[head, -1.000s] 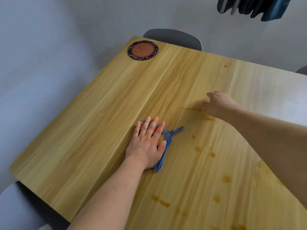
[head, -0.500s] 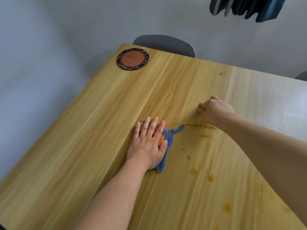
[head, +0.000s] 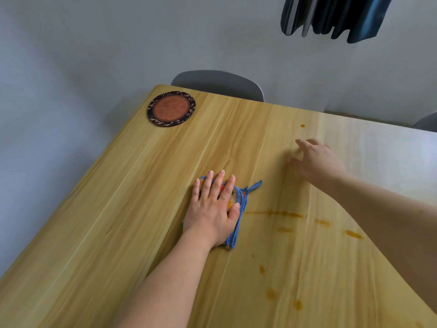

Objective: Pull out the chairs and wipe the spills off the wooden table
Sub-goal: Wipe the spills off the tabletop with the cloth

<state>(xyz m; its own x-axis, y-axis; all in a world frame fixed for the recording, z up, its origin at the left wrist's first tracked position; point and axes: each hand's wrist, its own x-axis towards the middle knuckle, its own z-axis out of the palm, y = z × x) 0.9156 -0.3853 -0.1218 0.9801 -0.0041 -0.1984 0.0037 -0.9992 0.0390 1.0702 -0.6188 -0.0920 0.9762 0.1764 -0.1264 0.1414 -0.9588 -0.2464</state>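
My left hand [head: 212,207] lies flat with straight fingers on a small blue-edged cloth [head: 240,214], pressing it onto the wooden table [head: 118,209]. To the cloth's right runs an orange smear [head: 274,213], and more orange spots [head: 353,234] trail toward the near right. My right hand [head: 314,159] is blurred, spread out over the far part of the table, holding nothing. A single orange spot [head: 302,125] lies beyond it.
A round brown coaster [head: 171,108] sits at the table's far left corner. A grey chair [head: 220,84] is tucked in at the far side, with another chair's edge [head: 426,121] at the right. Dark clothes [head: 331,15] hang on the wall above.
My right hand has moved away from me across the table and opened its fingers. The left hand stays pressed on the cloth. The view has shifted forward.
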